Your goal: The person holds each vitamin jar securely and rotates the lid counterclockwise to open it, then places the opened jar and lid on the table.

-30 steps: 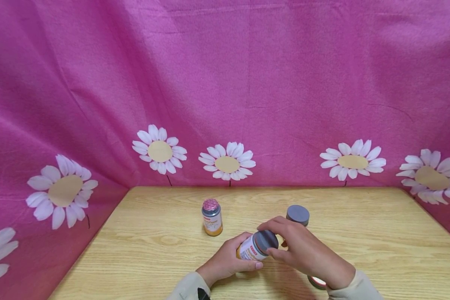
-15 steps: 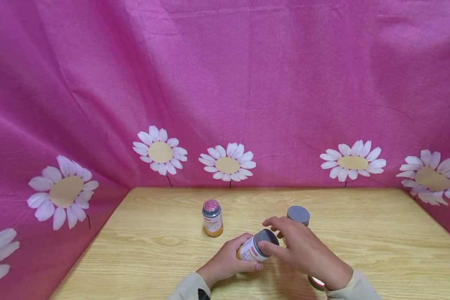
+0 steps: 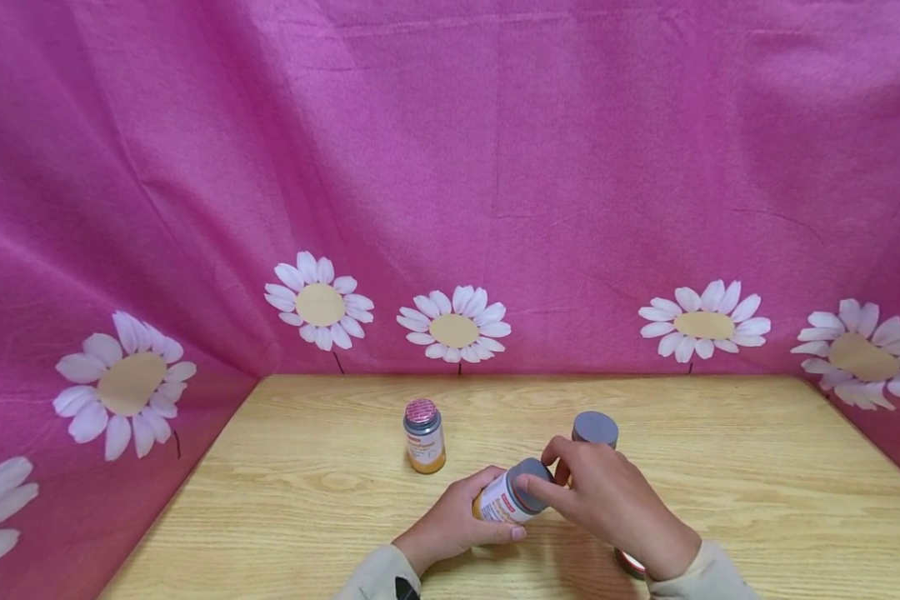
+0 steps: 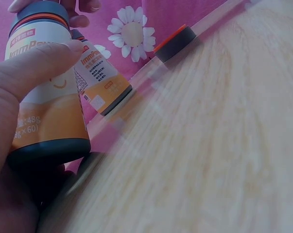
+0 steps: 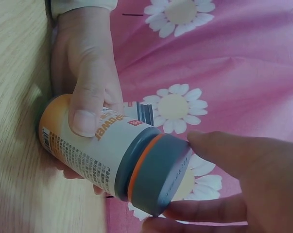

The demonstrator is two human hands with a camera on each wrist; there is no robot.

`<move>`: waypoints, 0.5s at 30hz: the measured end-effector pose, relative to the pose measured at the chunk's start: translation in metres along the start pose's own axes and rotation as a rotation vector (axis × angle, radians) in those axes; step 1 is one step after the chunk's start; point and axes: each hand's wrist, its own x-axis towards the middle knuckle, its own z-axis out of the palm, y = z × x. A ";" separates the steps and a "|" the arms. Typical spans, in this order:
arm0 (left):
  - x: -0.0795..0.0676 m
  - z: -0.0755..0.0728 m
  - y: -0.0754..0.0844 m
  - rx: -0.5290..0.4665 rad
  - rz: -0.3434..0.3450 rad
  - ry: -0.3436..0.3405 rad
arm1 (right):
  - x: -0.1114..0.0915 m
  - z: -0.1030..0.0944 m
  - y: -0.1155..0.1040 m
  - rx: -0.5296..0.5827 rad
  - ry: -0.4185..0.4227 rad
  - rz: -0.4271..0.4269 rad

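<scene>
My left hand (image 3: 450,523) grips a supplement bottle (image 3: 498,503) with a white and orange label, tilted to the right close over the table. Its dark grey cap (image 3: 534,475) sits on the neck, and an orange ring (image 5: 140,167) shows below the cap in the right wrist view. My right hand (image 3: 615,500) pinches the cap, thumb (image 5: 214,148) on one edge and fingers on the opposite edge. Behind the left hand stands a similar bottle (image 3: 424,442) without a cap, its pink seal (image 3: 422,410) showing on top.
Another dark-topped container (image 3: 596,427) stands behind my right hand, partly hidden by it. A loose cap (image 3: 630,563) lies under the right wrist, mostly covered. Pink flowered cloth (image 3: 570,167) rises behind the wooden table (image 3: 285,483).
My right fingers have come off the cap's edge, shifted round and closed on it again. The left hand and its bottle stay in place.
</scene>
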 end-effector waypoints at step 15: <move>0.001 -0.001 0.000 -0.019 0.012 -0.016 | 0.000 -0.001 0.007 0.134 -0.021 -0.244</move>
